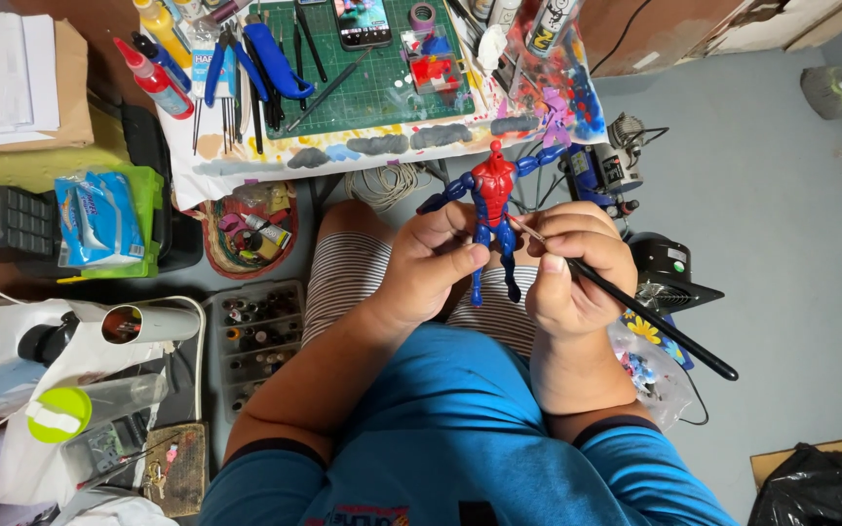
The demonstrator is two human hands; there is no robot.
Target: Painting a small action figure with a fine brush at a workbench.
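Observation:
A red and blue action figure [492,200] stands upright above my lap, arms spread. My left hand [429,263] is shut on its waist and legs from the left. My right hand [577,268] grips a thin black-handled paintbrush [655,319]; the brush tip touches the figure near its hip, and the handle sticks out to the lower right. Both hands sit close together just below the edge of a paint-stained work table [246,161].
A green cutting mat [382,93] on the table carries a phone [361,21], pliers, tools and paint bottles. To my left lie a tray of small paint pots [255,341], a wet-wipes pack [97,219] and a basket. A small compressor [601,170] sits at right.

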